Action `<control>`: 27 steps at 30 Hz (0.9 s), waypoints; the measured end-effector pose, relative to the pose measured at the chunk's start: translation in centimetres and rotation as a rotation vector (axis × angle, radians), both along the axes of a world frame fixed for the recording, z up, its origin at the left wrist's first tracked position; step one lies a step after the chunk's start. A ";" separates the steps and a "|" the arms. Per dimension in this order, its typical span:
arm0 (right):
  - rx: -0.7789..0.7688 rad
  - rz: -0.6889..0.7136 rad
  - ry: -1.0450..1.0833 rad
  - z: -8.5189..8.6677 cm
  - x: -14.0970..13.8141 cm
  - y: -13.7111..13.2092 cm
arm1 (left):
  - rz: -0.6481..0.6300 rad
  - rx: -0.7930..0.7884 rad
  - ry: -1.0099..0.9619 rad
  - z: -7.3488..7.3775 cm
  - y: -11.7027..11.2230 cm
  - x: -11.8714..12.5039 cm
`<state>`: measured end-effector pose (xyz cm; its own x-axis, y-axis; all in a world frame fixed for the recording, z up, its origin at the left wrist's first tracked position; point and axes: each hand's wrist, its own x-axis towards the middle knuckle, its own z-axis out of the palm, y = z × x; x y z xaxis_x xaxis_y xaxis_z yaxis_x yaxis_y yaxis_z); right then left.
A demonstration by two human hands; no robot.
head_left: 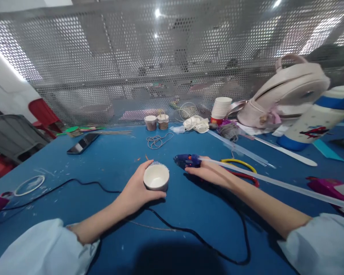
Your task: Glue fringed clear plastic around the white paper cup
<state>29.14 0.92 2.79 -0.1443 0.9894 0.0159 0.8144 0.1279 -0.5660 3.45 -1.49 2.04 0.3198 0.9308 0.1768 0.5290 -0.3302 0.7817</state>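
Observation:
In the middle of the blue table (109,229), my left hand (139,185) is wrapped round a small paper cup (156,177), white inside, with its mouth tilted toward me. Something bluish and fluffy shows at the cup's far rim. To its right, my right hand (208,171) grips a dark blue glue gun (186,160) whose nozzle points left, a short way from the cup. A long translucent glue stick (275,182) runs out of the gun's back over my right forearm. Yellow- and red-handled scissors (240,164) lie partly behind that arm.
A black cord (195,233) loops across the front. At the back stand two small cups (151,123), a cup stack (221,109), grey yarn (229,131) and a pale backpack (289,91). A bottle (315,122) stands right; a phone (83,143) and a white ring (29,186) lie left.

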 end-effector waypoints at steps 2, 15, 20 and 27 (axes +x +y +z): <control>0.010 -0.027 0.007 -0.5 -0.3 -0.1 | 0.025 0.039 -0.009 -0.7 -0.1 0.2; -0.055 -0.110 0.367 1.8 -0.3 -3.9 | -0.016 -0.014 -0.046 1.1 -1.7 -1.0; -0.005 -0.067 0.309 1.9 -0.5 -4.4 | -0.076 0.218 0.020 4.2 0.0 -0.3; 0.013 -0.060 0.302 1.8 -0.4 -4.5 | -0.208 0.320 0.222 4.3 1.1 0.9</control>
<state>28.76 -3.63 4.57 -0.0728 0.9954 0.0622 0.6157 0.0939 -0.7824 4.34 -0.35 6.33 0.5576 0.7520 0.3515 0.5688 -0.6545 0.4980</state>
